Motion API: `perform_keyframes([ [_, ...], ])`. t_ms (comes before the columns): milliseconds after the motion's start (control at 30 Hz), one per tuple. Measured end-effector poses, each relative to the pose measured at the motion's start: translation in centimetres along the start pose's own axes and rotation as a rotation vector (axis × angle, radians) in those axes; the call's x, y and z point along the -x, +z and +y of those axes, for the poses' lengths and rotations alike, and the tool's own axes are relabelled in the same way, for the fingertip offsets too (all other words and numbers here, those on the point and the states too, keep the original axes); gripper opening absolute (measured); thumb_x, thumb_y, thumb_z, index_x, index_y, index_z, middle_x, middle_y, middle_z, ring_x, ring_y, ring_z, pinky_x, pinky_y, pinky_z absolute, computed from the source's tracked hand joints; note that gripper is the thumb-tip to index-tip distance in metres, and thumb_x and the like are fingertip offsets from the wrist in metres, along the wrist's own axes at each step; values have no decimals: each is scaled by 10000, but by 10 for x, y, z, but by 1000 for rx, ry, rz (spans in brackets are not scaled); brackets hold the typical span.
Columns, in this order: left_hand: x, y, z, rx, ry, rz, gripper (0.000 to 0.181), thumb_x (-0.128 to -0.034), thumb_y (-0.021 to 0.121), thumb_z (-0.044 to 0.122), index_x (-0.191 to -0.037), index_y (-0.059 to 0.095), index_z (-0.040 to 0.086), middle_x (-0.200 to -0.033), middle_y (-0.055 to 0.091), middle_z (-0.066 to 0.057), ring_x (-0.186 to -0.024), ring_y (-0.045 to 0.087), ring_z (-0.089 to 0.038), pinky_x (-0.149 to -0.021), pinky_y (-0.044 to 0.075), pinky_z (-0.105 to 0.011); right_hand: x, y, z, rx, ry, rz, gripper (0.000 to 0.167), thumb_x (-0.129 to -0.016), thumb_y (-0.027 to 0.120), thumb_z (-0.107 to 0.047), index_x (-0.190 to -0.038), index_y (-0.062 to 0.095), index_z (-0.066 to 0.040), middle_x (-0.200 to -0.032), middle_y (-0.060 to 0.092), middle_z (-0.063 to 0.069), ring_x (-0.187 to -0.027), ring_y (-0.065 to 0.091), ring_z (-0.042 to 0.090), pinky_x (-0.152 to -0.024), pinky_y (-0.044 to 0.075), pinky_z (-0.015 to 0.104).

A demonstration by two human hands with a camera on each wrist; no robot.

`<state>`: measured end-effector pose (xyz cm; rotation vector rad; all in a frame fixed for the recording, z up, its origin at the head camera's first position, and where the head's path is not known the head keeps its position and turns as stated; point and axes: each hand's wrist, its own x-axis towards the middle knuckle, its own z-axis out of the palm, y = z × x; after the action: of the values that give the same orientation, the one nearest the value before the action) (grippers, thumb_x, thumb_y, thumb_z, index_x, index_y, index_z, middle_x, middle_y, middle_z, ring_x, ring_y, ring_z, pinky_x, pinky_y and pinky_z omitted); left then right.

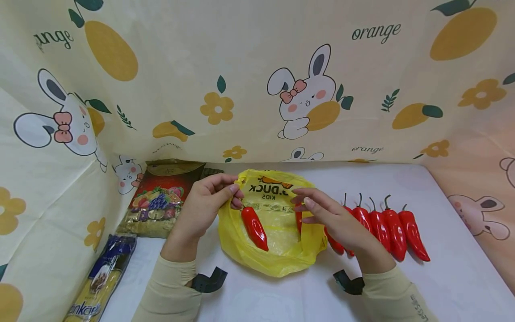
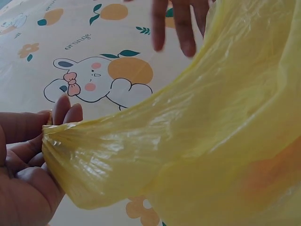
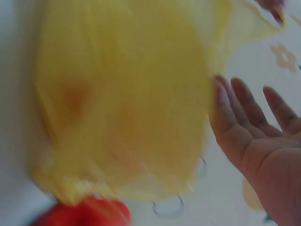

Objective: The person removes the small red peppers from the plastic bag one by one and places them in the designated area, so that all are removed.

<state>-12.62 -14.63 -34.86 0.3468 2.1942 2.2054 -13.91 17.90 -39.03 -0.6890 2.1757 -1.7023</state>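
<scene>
My left hand (image 1: 207,201) pinches the gathered left edge of a yellow plastic bag (image 1: 261,264), which stands with its mouth spread. Inside lies a red chili pepper (image 1: 254,228); a second red pepper (image 1: 298,219) shows partly behind the bag's right side. At the right rim is my right hand (image 1: 334,214), its fingers extended and holding nothing. In the right wrist view that hand (image 3: 263,146) has its fingers spread beside the blurred bag (image 3: 136,94). Through the plastic in the left wrist view, a pepper shows only as an orange blur.
Several red chili peppers (image 1: 396,232) lie in a row on the white table (image 1: 406,179), right of the bag, partly behind my right forearm. A fruit-printed packet (image 1: 157,201) leans at the back left. A blue and yellow packet (image 1: 102,281) lies at the front left.
</scene>
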Motion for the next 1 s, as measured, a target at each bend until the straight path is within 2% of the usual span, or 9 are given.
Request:
perform_keyframes([
  [133,0,0,0,-1,3,-3,208,-1091,599,-49,-1275,668,-117,-999,712,-229,-811,743,-264,-817,664,-376,-8,22,11,14,28,-32,458,-1162,527,-255,-1601,487,-130,-1562,530,154,-1452,482,455,-1118,498,604],
  [233,0,-1,0,0,1,-5,208,-1091,599,-48,-1275,667,-118,-1001,712,-228,-812,743,-262,-818,664,-375,-10,36,17,63,38,-41,515,-1141,589,-299,-1614,467,-135,-1611,495,130,-1500,423,440,-1162,451,602],
  [467,0,-1,0,4,2,-8,208,-1091,603,-46,-1275,665,-121,-1000,713,-227,-813,744,-257,-822,663,-374,-12,55,21,252,29,-5,666,-1063,724,-404,-1625,467,-154,-1662,434,86,-1568,314,395,-1201,284,748],
  [667,1,-1,0,-4,-4,-4,213,-1091,600,-49,-1283,664,-118,-1005,714,-224,-818,745,-261,-824,663,-371,-12,62,19,343,34,19,766,-1023,766,-464,-1637,445,-139,-1662,416,81,-1549,351,369,-1209,326,696],
  [833,1,-1,1,-6,-7,-1,214,-1091,601,-51,-1285,667,-110,-1005,716,-225,-818,748,-267,-826,663,-377,-11,64,19,380,57,61,762,-1015,771,-472,-1632,448,-163,-1650,422,91,-1534,374,369,-1204,348,682],
  [1000,1,0,1,-16,-10,-3,215,-1091,600,-51,-1286,663,-115,-1007,715,-223,-825,747,-264,-829,661,-368,-12,65,21,384,68,103,734,-1026,766,-442,-1618,464,-130,-1642,430,132,-1529,375,399,-1203,343,691],
])
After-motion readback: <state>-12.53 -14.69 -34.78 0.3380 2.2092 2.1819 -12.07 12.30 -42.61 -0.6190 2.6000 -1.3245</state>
